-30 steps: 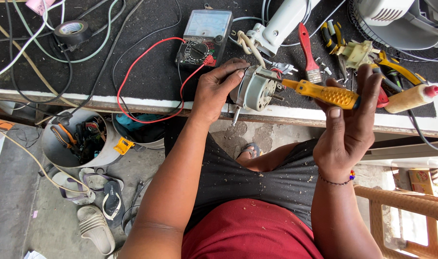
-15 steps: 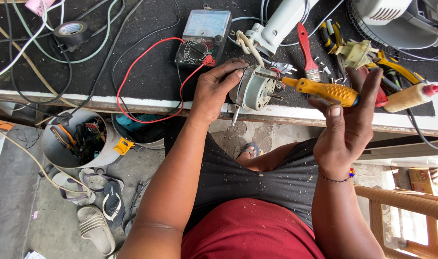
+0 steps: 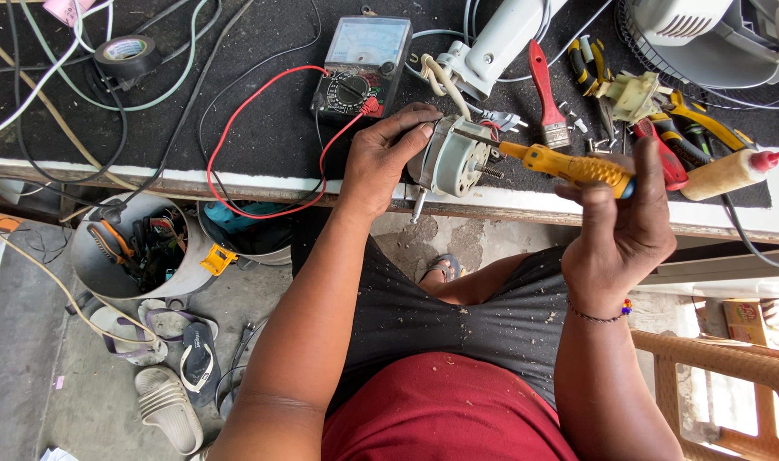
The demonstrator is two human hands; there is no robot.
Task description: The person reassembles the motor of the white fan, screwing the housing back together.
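Note:
My left hand [image 3: 381, 158] grips a small grey electric motor [image 3: 453, 158] at the workbench's front edge, its shaft pointing down. My right hand [image 3: 620, 226] holds a yellow-handled screwdriver [image 3: 568, 166], whose metal tip reaches the motor's top right side. An analog multimeter [image 3: 359, 68] lies just behind the motor, with a red lead [image 3: 236, 128] looping across the black bench mat.
A red-handled brush [image 3: 545, 94], pliers [image 3: 590, 64], a white fan base [image 3: 492, 51] and a fan grille [image 3: 714, 43] crowd the bench's right. A glue bottle [image 3: 731, 171] lies at the right edge. A tape roll [image 3: 125, 55] sits far left. Buckets [image 3: 133, 248] and sandals [image 3: 163, 367] are on the floor.
The screwdriver tip has stayed at the motor; my right hand shifted only slightly. The left hand keeps the same grip.

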